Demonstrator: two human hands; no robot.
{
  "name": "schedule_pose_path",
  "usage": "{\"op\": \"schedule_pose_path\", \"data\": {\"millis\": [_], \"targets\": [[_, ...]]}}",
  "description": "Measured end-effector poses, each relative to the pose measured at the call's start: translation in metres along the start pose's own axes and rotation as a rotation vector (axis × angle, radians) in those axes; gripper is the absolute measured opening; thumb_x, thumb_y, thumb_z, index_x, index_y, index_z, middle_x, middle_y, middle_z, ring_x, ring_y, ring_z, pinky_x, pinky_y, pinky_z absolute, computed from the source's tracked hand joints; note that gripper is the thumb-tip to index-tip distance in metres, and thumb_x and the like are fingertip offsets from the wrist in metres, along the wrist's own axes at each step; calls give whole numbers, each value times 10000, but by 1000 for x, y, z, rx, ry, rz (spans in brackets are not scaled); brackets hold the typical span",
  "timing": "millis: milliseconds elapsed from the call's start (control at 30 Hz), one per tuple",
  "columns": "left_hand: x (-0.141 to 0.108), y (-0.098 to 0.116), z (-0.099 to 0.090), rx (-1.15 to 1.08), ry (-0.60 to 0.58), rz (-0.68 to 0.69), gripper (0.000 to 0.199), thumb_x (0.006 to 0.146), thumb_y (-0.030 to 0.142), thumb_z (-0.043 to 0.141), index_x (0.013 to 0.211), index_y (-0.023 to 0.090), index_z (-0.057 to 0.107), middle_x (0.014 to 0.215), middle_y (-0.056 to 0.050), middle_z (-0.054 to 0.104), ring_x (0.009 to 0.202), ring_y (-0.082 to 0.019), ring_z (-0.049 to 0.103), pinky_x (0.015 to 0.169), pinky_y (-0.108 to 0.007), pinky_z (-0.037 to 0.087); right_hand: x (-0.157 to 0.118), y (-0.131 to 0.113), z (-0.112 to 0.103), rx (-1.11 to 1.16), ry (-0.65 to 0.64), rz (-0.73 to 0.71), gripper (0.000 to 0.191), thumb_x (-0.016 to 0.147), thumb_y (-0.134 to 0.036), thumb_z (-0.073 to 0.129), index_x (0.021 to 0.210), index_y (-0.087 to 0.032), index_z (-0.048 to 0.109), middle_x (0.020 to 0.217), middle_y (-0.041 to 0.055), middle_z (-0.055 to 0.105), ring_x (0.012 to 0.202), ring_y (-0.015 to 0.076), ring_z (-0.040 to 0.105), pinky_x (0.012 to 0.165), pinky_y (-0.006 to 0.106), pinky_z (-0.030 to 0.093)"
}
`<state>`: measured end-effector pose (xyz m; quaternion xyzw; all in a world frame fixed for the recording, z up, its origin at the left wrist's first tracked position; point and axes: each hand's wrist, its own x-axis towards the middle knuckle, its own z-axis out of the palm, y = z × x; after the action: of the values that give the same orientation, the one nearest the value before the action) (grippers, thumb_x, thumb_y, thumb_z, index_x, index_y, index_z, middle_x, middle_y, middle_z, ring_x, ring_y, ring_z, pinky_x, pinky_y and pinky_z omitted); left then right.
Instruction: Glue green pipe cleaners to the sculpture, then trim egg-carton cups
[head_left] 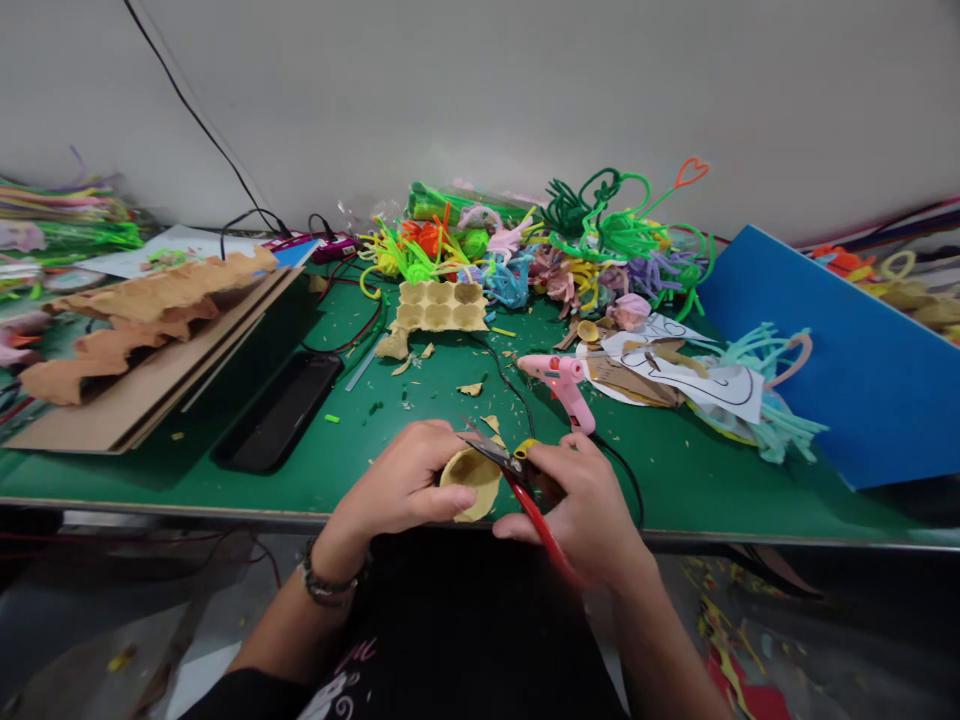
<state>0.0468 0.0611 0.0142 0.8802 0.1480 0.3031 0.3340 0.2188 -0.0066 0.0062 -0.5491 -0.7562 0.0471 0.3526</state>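
Near the table's front edge, my left hand (412, 480) is closed on a yellowish egg carton cup (480, 482), thumb at its rim. My right hand (592, 500) grips scissors (541, 522) with red handles. Their dark blades lie across the upper rim of the cup; whether they are parted I cannot tell. A small yellow piece (527, 449) shows by my right index finger. Carton scraps (491, 423) lie just beyond the hands. Further back sits the remaining piece of egg carton (441, 307), with several cups.
A pink glue gun (562, 385) stands beyond my right hand, its cord trailing over the green table (352, 410). To the left are a black phone (281, 410) and stacked cardboard (142, 375). Pipe cleaners (607, 235) heap at the back; a blue board (832, 360) leans right.
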Motion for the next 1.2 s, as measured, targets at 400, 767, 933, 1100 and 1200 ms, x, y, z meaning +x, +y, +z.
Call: {"op": "schedule_pose_path", "data": {"millis": [400, 767, 933, 1100, 1200], "targets": [[-1, 0, 6, 76, 334, -275, 166, 883, 263, 341, 1011, 210, 433, 864, 2, 536, 607, -78, 491, 570, -193, 402, -2, 6, 4, -82, 305, 33, 514, 729, -666, 415, 531, -193, 417, 463, -12, 429, 481, 107, 385, 448, 206, 329], [1, -16, 6, 500, 255, -460, 395, 849, 482, 269, 1035, 154, 389, 781, -27, 535, 591, -166, 532, 541, -277, 398, -5, 13, 7, -98, 264, 65, 471, 741, -637, 426, 578, -195, 434, 477, -15, 448, 480, 110, 400, 461, 208, 340], [-2, -13, 8, 226, 340, -497, 397, 898, 395, 110, 977, 178, 432, 668, 12, 494, 561, -136, 488, 537, -257, 371, -3, 11, 8, -135, 206, 82, 468, 750, -629, 411, 569, -198, 383, 481, -27, 429, 449, 93, 379, 446, 200, 320], [-2, -15, 10, 156, 300, -418, 301, 887, 344, 310, 1124, 174, 383, 976, -49, 530, 776, -133, 523, 706, -270, 430, -4, 11, 10, -137, 182, 91, 431, 766, -589, 409, 586, -199, 379, 484, -33, 427, 436, 88, 367, 455, 201, 314], [-2, -15, 11, 154, 313, -337, 342, 860, 302, 406, 1177, 178, 378, 1080, -69, 517, 871, -140, 518, 774, -269, 436, -5, 11, 10, -126, 165, 103, 422, 761, -589, 417, 605, -198, 399, 497, -29, 440, 445, 96, 382, 461, 209, 312]]}}
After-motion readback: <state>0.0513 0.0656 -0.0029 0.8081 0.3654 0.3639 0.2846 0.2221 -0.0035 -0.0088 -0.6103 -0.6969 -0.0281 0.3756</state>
